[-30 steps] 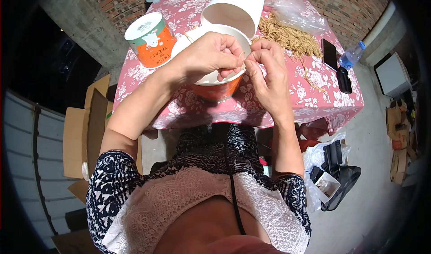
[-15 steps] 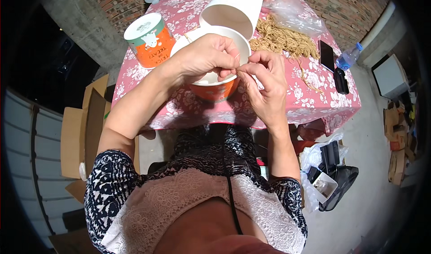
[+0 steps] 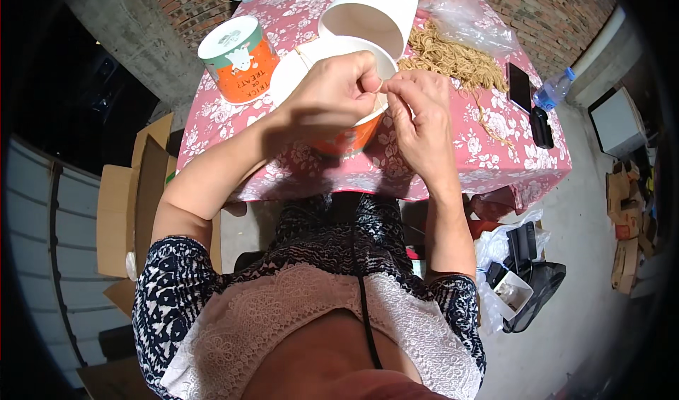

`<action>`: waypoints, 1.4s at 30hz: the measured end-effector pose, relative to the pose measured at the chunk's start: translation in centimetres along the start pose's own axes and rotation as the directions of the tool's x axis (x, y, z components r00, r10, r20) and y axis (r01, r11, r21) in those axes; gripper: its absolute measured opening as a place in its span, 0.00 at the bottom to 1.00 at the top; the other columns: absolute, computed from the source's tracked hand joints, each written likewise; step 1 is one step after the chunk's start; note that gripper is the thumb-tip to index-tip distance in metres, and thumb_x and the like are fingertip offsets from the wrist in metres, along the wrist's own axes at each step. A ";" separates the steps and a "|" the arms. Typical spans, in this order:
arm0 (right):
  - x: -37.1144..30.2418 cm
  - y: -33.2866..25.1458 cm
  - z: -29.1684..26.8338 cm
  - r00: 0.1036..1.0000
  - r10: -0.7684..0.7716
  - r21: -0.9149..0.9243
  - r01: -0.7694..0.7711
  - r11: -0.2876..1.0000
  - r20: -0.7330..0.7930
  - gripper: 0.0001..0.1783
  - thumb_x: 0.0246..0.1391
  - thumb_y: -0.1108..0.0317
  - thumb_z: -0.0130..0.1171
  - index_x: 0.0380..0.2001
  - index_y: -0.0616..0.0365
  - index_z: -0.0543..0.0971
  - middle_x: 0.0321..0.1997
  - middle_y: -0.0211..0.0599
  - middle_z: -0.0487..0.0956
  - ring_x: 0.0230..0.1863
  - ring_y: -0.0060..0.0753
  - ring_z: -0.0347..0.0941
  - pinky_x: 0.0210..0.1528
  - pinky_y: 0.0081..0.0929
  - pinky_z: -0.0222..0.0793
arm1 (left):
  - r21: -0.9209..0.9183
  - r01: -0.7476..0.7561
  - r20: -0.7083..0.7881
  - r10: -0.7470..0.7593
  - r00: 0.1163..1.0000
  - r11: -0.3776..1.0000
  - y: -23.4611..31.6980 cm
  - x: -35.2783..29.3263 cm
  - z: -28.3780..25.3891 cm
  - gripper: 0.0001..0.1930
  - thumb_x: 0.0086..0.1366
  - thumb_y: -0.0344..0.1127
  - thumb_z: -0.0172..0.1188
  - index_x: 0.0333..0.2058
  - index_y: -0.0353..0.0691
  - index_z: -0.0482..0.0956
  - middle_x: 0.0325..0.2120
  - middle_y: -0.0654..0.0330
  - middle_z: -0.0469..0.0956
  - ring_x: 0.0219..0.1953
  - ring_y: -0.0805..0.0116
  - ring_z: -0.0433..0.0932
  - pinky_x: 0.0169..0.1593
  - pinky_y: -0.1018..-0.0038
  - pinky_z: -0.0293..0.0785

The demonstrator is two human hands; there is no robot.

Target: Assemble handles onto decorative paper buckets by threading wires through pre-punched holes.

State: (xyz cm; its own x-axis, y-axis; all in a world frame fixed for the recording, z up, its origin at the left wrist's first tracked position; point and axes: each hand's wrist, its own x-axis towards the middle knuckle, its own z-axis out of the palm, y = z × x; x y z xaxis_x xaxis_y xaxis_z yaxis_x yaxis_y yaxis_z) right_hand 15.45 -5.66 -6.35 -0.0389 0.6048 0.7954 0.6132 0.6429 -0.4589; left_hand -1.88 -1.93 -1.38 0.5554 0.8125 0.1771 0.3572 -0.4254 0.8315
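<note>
An orange paper bucket (image 3: 344, 143) with a white inside stands at the near edge of the table, its mouth facing up. Both hands meet over its right rim. My left hand (image 3: 339, 89) is closed, fingers curled, pinching the end of a thin tan cord (image 3: 382, 86). Against it, my right hand (image 3: 422, 110) pinches the same cord between thumb and forefinger. Most of the cord is hidden by the fingers. Another bit of tan cord (image 3: 305, 58) shows at the bucket's far left rim.
A second orange bucket (image 3: 244, 74) with a green band stands to the left. Behind lies a white cylinder (image 3: 378, 4) on its side. To the right are a heap of tan cords (image 3: 456, 57), clear plastic (image 3: 470, 21), a phone (image 3: 518, 87), a water bottle (image 3: 554, 90) and a black object (image 3: 542, 128).
My left hand has turned, its back now facing up more, and both hands have shifted slightly up and to the right. The pinched cord stays between them.
</note>
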 end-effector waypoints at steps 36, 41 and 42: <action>0.1 0.3 0.0 0.984 0.174 0.227 -0.175 0.958 0.026 0.06 0.51 0.77 0.60 0.34 0.62 0.79 0.45 0.45 0.74 0.50 0.46 0.66 0.53 0.37 0.65 | 0.323 -0.571 -0.127 0.632 0.764 0.755 -0.9 -0.1 0.8 0.07 0.52 0.17 0.54 0.27 0.35 0.66 0.22 0.54 0.68 0.24 0.57 0.70 0.29 0.66 0.68; 0.2 0.2 0.0 0.989 0.117 0.177 -0.132 0.975 0.095 0.06 0.51 0.75 0.60 0.34 0.64 0.81 0.50 0.49 0.74 0.54 0.49 0.66 0.57 0.39 0.63 | 0.315 -0.566 -0.125 0.624 0.771 0.762 -1.0 -0.2 0.8 0.07 0.52 0.18 0.54 0.27 0.34 0.66 0.22 0.55 0.67 0.24 0.59 0.69 0.29 0.67 0.68; 0.3 0.4 -0.1 0.989 0.118 0.176 -0.133 0.975 0.094 0.06 0.51 0.75 0.60 0.34 0.64 0.81 0.50 0.49 0.74 0.54 0.49 0.66 0.57 0.39 0.63 | 0.313 -0.566 -0.131 0.625 0.770 0.763 -1.0 -0.1 0.9 0.07 0.52 0.18 0.54 0.27 0.34 0.66 0.22 0.55 0.67 0.23 0.59 0.68 0.28 0.67 0.67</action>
State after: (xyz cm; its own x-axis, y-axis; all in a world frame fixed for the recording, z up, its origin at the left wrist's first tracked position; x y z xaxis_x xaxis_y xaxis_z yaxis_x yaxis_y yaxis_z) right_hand 15.71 -5.29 -6.28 -0.0403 0.7176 0.6953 0.4644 0.6296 -0.6229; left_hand -1.67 -1.95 -2.70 0.5527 0.4116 0.7247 0.1931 -0.9091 0.3691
